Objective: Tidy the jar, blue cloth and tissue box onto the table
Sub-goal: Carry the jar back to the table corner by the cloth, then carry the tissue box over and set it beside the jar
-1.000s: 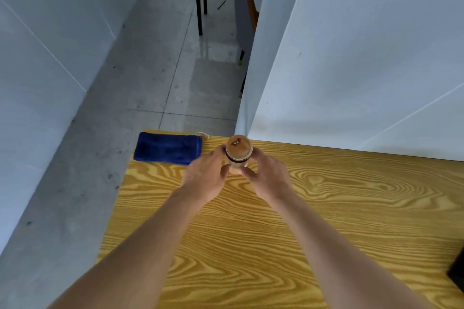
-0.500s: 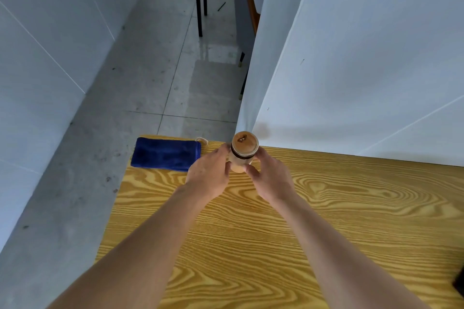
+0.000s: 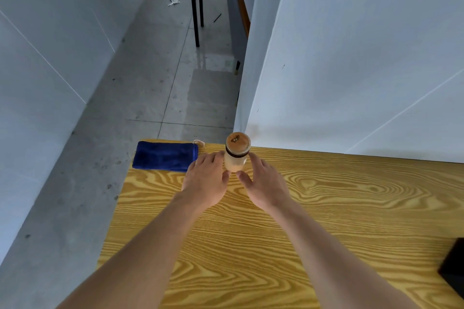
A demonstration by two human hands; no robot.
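A small jar (image 3: 235, 158) with a brown wooden lid and a dark band stands upright on the yellow wood-grain table (image 3: 326, 221), close to its far edge. My left hand (image 3: 206, 180) cups its left side and my right hand (image 3: 263, 183) its right side, fingertips touching the glass and thumbs in front of its base. A folded blue cloth (image 3: 165, 156) lies flat at the table's far left corner, just left of my left hand. No tissue box is in view.
A white partition wall (image 3: 351, 70) rises right behind the table's far edge. The grey floor (image 3: 150, 83) drops away on the left and beyond. Black table legs (image 3: 197, 7) stand far off. A dark object (image 3: 453, 268) pokes in at the right edge.
Both hands have carried the jar a little farther from me, toward the far edge by the wall. My fingers look more spread around it now.
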